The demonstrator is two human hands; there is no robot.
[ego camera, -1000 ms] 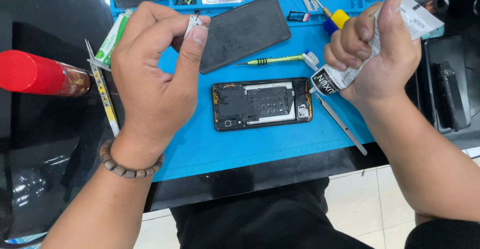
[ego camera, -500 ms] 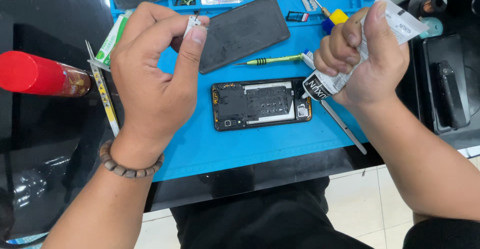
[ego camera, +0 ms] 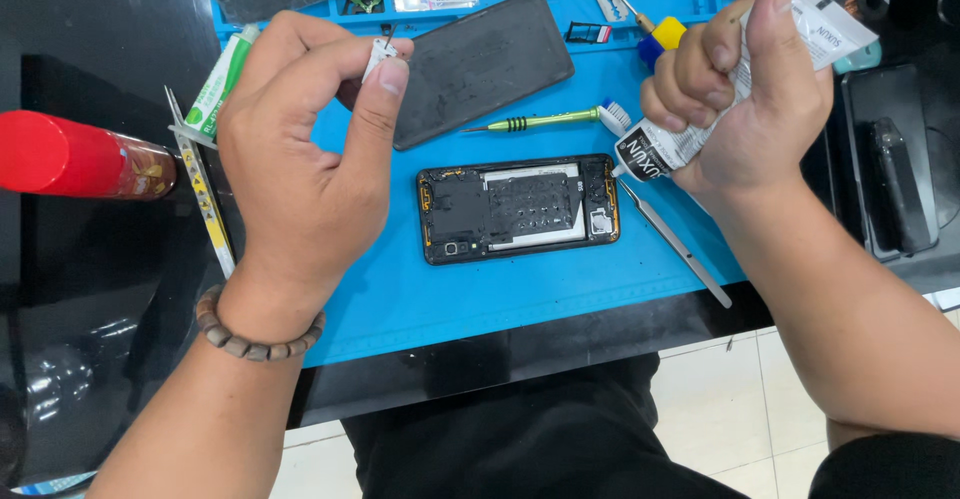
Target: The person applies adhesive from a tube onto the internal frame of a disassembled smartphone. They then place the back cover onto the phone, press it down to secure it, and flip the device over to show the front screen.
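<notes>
My left hand (ego camera: 305,149) pinches a small white cap (ego camera: 380,52) between thumb and fingers, above the left part of a blue work mat (ego camera: 470,294). My right hand (ego camera: 740,99) is closed around a white glue tube (ego camera: 670,144), nozzle end pointing down-left. An opened phone (ego camera: 518,207) lies on the mat between the hands, its inner parts showing. Its dark back cover (ego camera: 470,64) rests face down further back. A green-handled screwdriver (ego camera: 540,119) lies between cover and phone. Metal tweezers (ego camera: 675,244) lie just right of the phone, under my right hand.
A red can (ego camera: 70,154) lies on the dark table at the left. A green and white tube (ego camera: 215,89) and a thin ruler-like tool (ego camera: 205,194) sit at the mat's left edge. Small parts and a yellow-blue tool (ego camera: 660,39) fill the mat's back. A black tray (ego camera: 895,174) is at the right.
My right hand has lifted slightly and squeezed tighter on the glue tube, its thumb now raised along the tube. My left hand stays put with the cap.
</notes>
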